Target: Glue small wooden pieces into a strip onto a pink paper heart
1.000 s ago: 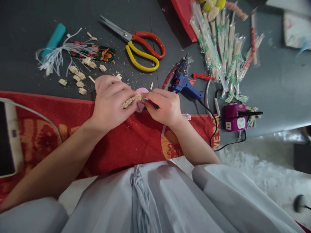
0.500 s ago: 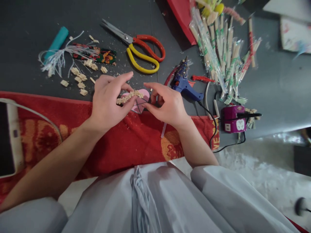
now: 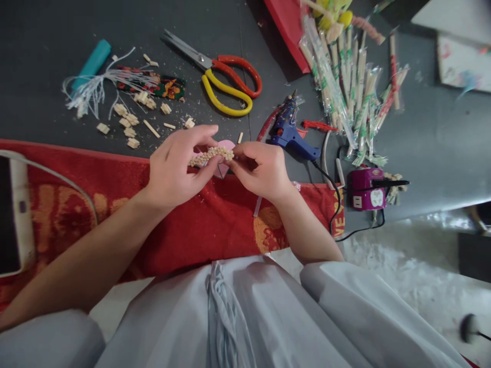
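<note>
My left hand (image 3: 178, 164) is closed round a short strip of pale, knobbly beaded pieces (image 3: 209, 157), pinching it between thumb and fingers. At the strip's right end, my right hand (image 3: 263, 168) pinches with thumb and forefinger, touching the end piece. Just beneath lies a pink heart-shaped piece (image 3: 226, 144) with dark lines on it, partly covered by the strip and my fingers. Small pale wooden bits (image 3: 130, 118) lie beyond my left hand. A blue glue gun (image 3: 289, 134) rests to the right of my right hand.
Scissors (image 3: 230, 84) with red and yellow handles lie at the back. Wrapped sticks (image 3: 353, 87) are heaped at the back right, near a purple plug box (image 3: 367, 189). A teal roll (image 3: 92, 64) and white strings are at the left. A phone (image 3: 15, 214) lies on the red towel (image 3: 184, 230).
My right hand has moved left and closed in on the strip's end. The strip has shifted slightly to the right over the pink piece.
</note>
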Available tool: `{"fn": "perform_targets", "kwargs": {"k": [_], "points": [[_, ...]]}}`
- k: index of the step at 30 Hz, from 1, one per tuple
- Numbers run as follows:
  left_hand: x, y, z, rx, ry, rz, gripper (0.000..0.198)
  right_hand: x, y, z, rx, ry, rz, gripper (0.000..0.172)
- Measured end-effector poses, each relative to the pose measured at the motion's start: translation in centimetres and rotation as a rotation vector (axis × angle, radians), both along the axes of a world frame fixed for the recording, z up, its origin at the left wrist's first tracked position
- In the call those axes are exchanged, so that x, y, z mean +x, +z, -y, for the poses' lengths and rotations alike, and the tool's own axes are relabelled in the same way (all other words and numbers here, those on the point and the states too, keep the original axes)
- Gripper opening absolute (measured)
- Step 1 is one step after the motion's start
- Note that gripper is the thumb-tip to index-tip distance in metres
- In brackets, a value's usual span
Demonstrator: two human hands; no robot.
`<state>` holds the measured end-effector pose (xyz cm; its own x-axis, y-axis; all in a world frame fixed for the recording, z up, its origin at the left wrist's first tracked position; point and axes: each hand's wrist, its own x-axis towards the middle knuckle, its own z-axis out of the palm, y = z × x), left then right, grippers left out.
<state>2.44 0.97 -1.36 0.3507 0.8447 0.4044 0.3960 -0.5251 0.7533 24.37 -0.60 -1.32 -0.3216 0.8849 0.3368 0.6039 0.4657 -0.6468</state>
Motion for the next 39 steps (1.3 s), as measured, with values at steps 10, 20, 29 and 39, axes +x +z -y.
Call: {"fn": "perform_targets", "kwargs": {"k": [10, 20, 29, 39], "points": [[0.1, -1.7, -2.1, -0.461, 0.063, 0.524, 0.044, 3.1, -0.1, -1.5, 0.139, -0.321, -0.065, 0.040], [-0.1, -0.6, -2.7, -0.847, -0.078, 0.710, 0.063, 3.4, 0.7, -1.5, 0.315, -0.367, -0.068, 0.044], [1.1, -0.3, -1.3, -0.831, -0.077, 0.692, 0.046, -1.2, -0.1, -0.3, 0.198, -0.166, -0.132, 0.027], [2.0, 0.4, -0.4, -0.748, -0.008, 0.651, 0.041, -1.6, -0.2, -0.2, 0.409, -0.132, -0.175, 0.021]]}}
